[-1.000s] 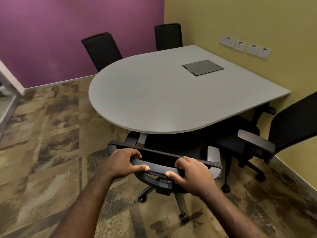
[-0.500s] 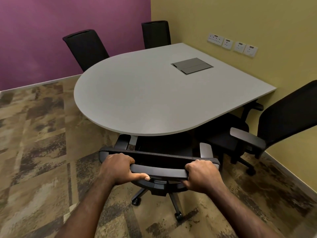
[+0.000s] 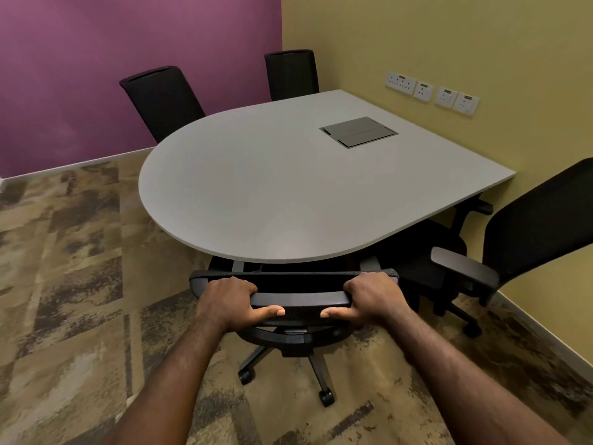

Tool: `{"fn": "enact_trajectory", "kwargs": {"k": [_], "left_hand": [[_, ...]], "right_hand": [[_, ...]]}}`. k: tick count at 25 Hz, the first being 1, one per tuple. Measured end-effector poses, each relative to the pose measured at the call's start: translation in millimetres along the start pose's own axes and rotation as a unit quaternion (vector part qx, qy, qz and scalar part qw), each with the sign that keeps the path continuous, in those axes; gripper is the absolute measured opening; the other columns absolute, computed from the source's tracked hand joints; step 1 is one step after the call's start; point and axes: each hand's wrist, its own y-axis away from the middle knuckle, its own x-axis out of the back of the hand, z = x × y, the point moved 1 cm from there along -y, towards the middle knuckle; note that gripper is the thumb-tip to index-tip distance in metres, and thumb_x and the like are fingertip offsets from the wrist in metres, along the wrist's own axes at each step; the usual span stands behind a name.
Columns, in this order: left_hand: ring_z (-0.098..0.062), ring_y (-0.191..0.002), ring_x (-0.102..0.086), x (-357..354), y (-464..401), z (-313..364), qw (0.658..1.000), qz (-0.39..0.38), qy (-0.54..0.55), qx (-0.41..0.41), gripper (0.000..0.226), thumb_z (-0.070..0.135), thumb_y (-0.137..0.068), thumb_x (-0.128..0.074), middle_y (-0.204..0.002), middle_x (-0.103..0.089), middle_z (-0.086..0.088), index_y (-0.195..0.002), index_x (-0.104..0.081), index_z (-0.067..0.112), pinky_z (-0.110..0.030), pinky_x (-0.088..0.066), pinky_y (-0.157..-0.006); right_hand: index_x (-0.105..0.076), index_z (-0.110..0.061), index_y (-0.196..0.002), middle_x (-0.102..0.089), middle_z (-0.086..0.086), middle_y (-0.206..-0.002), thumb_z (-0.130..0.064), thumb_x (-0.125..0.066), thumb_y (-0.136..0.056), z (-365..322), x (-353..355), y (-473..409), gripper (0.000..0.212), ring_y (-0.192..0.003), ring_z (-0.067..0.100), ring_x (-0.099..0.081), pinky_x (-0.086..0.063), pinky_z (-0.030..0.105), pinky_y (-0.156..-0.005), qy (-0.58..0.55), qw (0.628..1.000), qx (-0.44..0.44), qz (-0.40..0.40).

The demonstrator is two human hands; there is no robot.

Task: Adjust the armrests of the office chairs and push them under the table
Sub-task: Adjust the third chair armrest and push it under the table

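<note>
I have both hands clamped on the top of the nearest chair's backrest [image 3: 298,298] at the lower middle of the frame: my left hand [image 3: 229,301] grips its left end and my right hand [image 3: 372,298] its right end, thumbs underneath. Over the last second the chair has rolled forward; the seat and both armrests, which showed clear of the table [image 3: 288,194] edge a moment ago, now sit mostly tucked beneath the rounded edge, with only the backrest and the wheeled base [image 3: 288,358] sticking out toward me. I judge this chair nearly home, with perhaps a last nudge left. The chair at the right edge [image 3: 526,226] stands angled out from the table, its armrest [image 3: 462,264] raised and exposed, so I reckon that one comes next. Two more chairs [image 3: 163,97] at the upper middle look pushed in.
</note>
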Motion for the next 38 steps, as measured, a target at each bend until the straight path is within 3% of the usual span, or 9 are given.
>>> {"fn": "enact_trajectory", "kwargs": {"k": [14,22,38], "left_hand": [[-0.006,-0.048,-0.044,-9,-62,-33,0.999,0.026,-0.016,0.011,0.080,0.099,-0.063,-0.016,-0.050,-0.047,0.010,-0.055,-0.048,0.026,-0.026,-0.035,-0.047],[-0.006,-0.043,-0.039,-8,-97,-62,0.999,0.037,-0.016,-0.011,0.075,0.097,-0.065,-0.022,-0.045,-0.040,0.011,-0.050,-0.039,0.026,-0.025,-0.027,-0.046],[-0.006,-0.046,-0.044,-8,-130,-77,0.999,0.043,-0.009,-0.015,0.079,0.098,-0.063,-0.018,-0.048,-0.047,0.010,-0.053,-0.046,0.025,-0.025,-0.029,-0.049]], "right_hand": [[-0.041,-0.022,-0.050,-0.041,-0.008,-0.046,-0.100,-0.013,-0.060,28,-13,-80,0.084,-0.041,0.008,-0.038,-0.018,0.025,-0.041,-0.014,0.999,0.026,0.027],[-0.044,-0.021,-0.050,-0.043,-0.008,-0.045,-0.099,-0.014,-0.062,26,-16,-119,0.085,-0.041,0.008,-0.040,-0.024,0.025,-0.042,-0.034,0.998,0.021,0.038],[-0.045,-0.020,-0.051,-0.044,-0.006,-0.045,-0.098,-0.015,-0.063,40,-13,-152,0.085,-0.041,0.011,-0.041,-0.025,0.024,-0.042,0.000,0.999,0.027,0.044]]}}
